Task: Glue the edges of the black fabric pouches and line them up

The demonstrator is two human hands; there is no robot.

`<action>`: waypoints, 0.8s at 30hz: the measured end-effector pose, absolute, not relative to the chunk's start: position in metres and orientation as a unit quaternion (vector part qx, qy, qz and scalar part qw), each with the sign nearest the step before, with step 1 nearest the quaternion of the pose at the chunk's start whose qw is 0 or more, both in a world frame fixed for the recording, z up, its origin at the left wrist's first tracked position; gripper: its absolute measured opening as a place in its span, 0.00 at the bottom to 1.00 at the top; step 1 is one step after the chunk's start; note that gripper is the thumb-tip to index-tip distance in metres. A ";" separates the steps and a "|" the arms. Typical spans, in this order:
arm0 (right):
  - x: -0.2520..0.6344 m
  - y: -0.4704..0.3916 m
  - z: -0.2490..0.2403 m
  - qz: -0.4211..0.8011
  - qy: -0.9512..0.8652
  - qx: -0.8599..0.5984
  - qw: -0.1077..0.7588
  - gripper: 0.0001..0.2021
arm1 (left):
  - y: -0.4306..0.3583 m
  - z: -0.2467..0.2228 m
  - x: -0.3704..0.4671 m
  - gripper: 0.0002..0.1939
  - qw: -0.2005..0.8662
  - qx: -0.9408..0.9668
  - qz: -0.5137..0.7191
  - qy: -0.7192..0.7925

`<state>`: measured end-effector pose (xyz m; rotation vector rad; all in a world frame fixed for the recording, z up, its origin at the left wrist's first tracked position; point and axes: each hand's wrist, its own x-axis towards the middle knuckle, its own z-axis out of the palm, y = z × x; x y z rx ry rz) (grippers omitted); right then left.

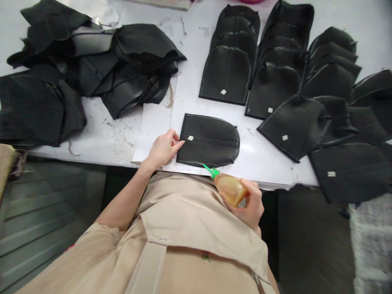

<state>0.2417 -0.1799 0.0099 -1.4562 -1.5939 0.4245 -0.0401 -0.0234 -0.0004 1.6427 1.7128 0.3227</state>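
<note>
A flat black panel (211, 134) with a rounded right end and a small pale tag lies on the white table in front of me. My left hand (165, 148) pinches the panel's straight left edge between thumb and fingers. Wrapped around a squeeze bottle (230, 190) of amber liquid is my right hand (252, 204). The bottle tilts up to the left, and its green nozzle points at the panel's near edge, close to the middle. Whether the tip touches the edge I cannot tell. A shiny line runs along parts of the panel's border.
Overlapping rows of similar black panels (225, 73) lie at the back and right, some near the table's front edge (275, 185). Loose black pieces (131, 61) are heaped at the left. A white sheet (153, 122) lies left of the panel.
</note>
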 end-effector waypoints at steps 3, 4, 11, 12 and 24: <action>0.249 -0.190 0.008 0.168 -0.632 -0.607 0.452 0.34 | -0.023 -0.002 -0.042 0.11 0.368 0.637 0.129 0.665; 0.252 -0.193 0.006 0.164 -0.629 -0.608 0.456 0.34 | -0.022 -0.003 -0.043 0.11 0.368 0.637 0.132 0.664; 0.256 -0.200 0.000 0.129 -0.590 -0.631 0.487 0.35 | -0.020 -0.003 -0.041 0.12 0.375 0.623 0.125 0.675; 0.256 -0.199 0.000 0.125 -0.583 -0.633 0.493 0.35 | -0.020 -0.003 -0.041 0.12 0.374 0.623 0.123 0.676; 0.233 -0.200 -0.006 0.392 -0.295 -0.669 0.558 0.32 | -0.015 -0.003 -0.040 0.13 0.420 0.572 0.125 0.694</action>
